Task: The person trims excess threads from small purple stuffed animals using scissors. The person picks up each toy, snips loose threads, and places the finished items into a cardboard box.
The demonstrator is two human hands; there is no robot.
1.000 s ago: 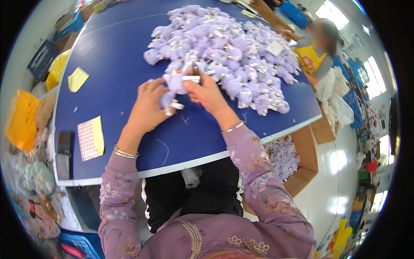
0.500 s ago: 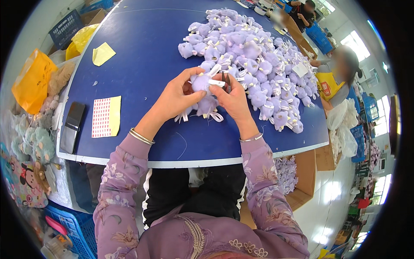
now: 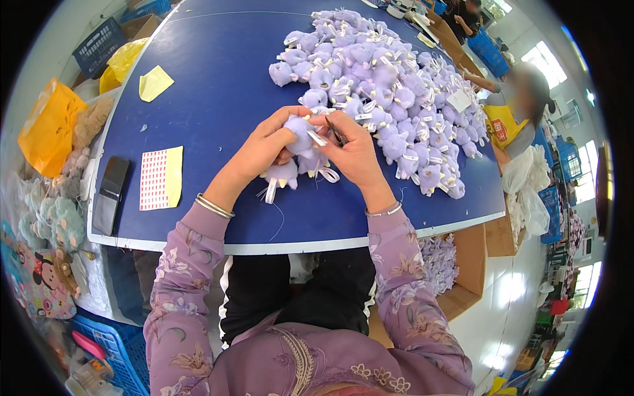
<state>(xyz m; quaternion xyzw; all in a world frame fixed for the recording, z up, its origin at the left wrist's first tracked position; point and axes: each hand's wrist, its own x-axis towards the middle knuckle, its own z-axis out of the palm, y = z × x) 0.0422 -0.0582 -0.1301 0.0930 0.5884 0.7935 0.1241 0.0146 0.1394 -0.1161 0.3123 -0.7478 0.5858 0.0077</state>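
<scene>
My left hand point(image 3: 259, 150) is closed around a small lilac plush toy point(image 3: 300, 136) above the blue table. A white tag hangs from the toy's right side. My right hand point(image 3: 355, 157) is closed on dark thread snips point(image 3: 336, 132), with the blades pointing up and away from me. Its thumb and fingertips are close to the toy's tag; whether they touch it is hard to make out. Under my hands lie a few more lilac plush toys point(image 3: 282, 173) with white loops and tags. Just beyond spreads a big heap of the same toys point(image 3: 396, 92).
On the blue table point(image 3: 211, 59) to the left lie a black phone point(image 3: 111, 188), a sticker sheet point(image 3: 158, 178) and a yellow paper point(image 3: 156, 83). A cardboard box point(image 3: 469, 270) of lilac toys stands below the right edge. Another person point(image 3: 518, 109) sits at the right side.
The held toy has tilted and shifted slightly left, its tag now slanting downward. The snips have turned in my right hand. The person at the right has stretched an arm toward the heap.
</scene>
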